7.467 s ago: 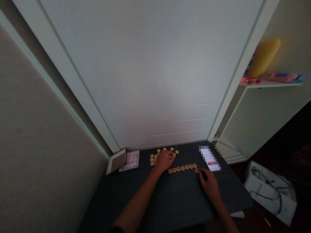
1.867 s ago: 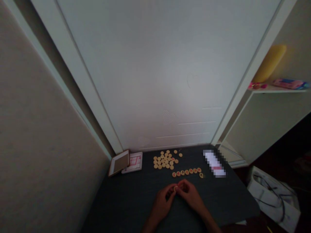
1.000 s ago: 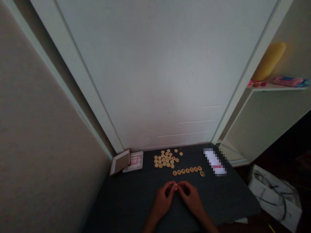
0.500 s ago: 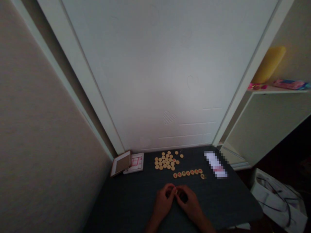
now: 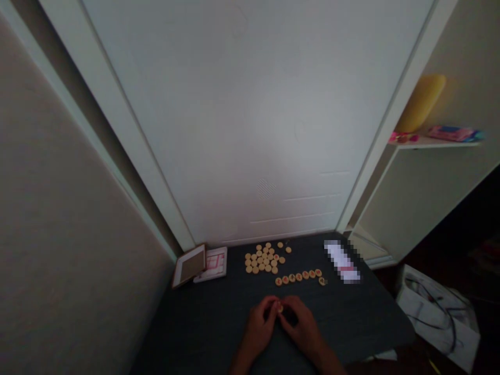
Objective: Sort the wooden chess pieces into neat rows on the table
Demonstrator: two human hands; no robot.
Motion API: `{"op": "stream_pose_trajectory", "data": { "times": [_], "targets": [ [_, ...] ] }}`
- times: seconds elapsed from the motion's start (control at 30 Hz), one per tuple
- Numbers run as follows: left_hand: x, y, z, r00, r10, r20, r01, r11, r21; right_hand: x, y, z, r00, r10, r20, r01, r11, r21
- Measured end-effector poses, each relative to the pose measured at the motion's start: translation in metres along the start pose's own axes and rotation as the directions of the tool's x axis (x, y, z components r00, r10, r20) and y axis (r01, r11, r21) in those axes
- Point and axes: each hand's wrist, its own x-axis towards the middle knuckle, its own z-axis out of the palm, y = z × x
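Observation:
Over the near middle of a dark table (image 5: 203, 323), my left hand (image 5: 261, 325) and my right hand (image 5: 302, 325) meet with curled fingers. Both pinch one small round wooden game piece (image 5: 280, 308) between their fingertips. Beyond them lies a short row of pieces with red marks (image 5: 299, 276). Further back sits a loose cluster of plain tan pieces (image 5: 264, 258). Both hands are apart from the row and the cluster.
A brown box lid (image 5: 189, 264) leans by a white and red sheet (image 5: 212, 263) at the table's back left. A blurred white object (image 5: 342, 261) lies at the back right. A white wall panel stands behind, a shelf (image 5: 433, 141) with a yellow item to the right, a white bag (image 5: 437, 312) on the floor.
My left hand left the cluster and my right hand left the row's end; both came together near me on one piece. Over the last second they have barely moved.

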Motion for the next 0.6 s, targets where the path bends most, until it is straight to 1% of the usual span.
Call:
{"op": "stream_pose_trajectory", "data": {
  "times": [0.13,0.23,0.33,0.4,0.5,0.6],
  "targets": [
    [-0.001,-0.004,-0.001,1.000,0.005,0.022,-0.004,0.998,-0.055,0.000,0.001,0.003,1.000,-0.011,-0.029,0.011,1.000,-0.013],
    [-0.001,-0.011,0.000,1.000,-0.004,-0.011,0.004,0.999,-0.053,-0.001,0.007,-0.004,0.992,0.033,-0.125,-0.037,0.999,-0.026],
    [-0.001,-0.018,0.003,0.999,-0.011,-0.048,0.009,0.999,-0.032,-0.003,0.020,-0.026,0.969,0.098,-0.227,-0.114,0.992,-0.058],
    [0.000,-0.021,0.005,0.999,-0.005,-0.040,0.005,1.000,-0.006,-0.006,0.031,-0.047,0.953,0.122,-0.276,-0.153,0.984,-0.095],
    [0.000,-0.024,0.006,1.000,-0.001,-0.029,0.003,0.998,0.056,-0.011,0.048,-0.073,0.953,0.141,-0.267,-0.187,0.970,-0.156],
    [0.001,-0.027,0.006,1.000,0.003,-0.023,-0.001,0.996,0.092,-0.017,0.062,-0.086,0.966,0.132,-0.221,-0.178,0.963,-0.201]
  ]
}}
